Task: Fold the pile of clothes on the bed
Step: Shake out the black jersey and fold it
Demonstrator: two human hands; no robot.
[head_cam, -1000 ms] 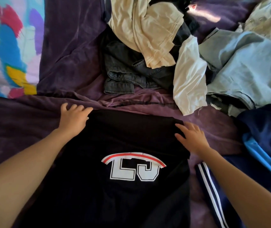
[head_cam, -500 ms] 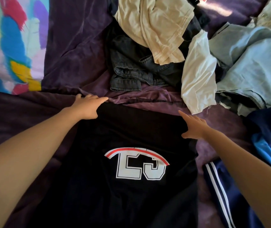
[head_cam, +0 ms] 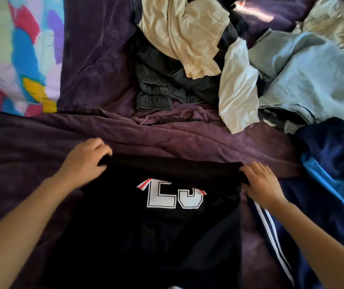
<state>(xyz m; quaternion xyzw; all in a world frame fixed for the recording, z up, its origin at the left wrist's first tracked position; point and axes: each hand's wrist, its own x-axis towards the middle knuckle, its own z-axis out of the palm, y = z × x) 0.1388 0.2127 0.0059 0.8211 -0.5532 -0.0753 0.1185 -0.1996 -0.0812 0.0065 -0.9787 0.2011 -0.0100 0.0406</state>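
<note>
A person is folding a black shirt [head_cam: 156, 236] spread on a purple bed [head_cam: 198, 142], seen from above, with both bare arms reaching forward. The left hand [head_cam: 84, 161] is gripping the shirt's far left corner, its fingers [head_cam: 100, 146] curled round the cloth. The right hand [head_cam: 260, 184] is gripping the far right corner the same way. Between them, the far edge is lifting and rolling toward the person, starting to cover the top of a white number print [head_cam: 175, 195].

Beyond the shirt, the pile [head_cam: 208, 80] is lying loose and crumpled across the far side of the bed: a cream top [head_cam: 187, 34] over dark jeans [head_cam: 158, 88], a white cloth [head_cam: 237, 88] and a pale blue garment [head_cam: 308, 69]. A navy garment [head_cam: 329, 155] is bunched at the right. Navy striped trousers [head_cam: 271, 232] are lying just beside the shirt, partly under the right wrist. A brightly patterned quilt [head_cam: 10, 49] is showing at the far left.

No folded stack is showing anywhere. The task seems to be at an early stage: one shirt is mid-fold, and at least six more garments are waiting.
</note>
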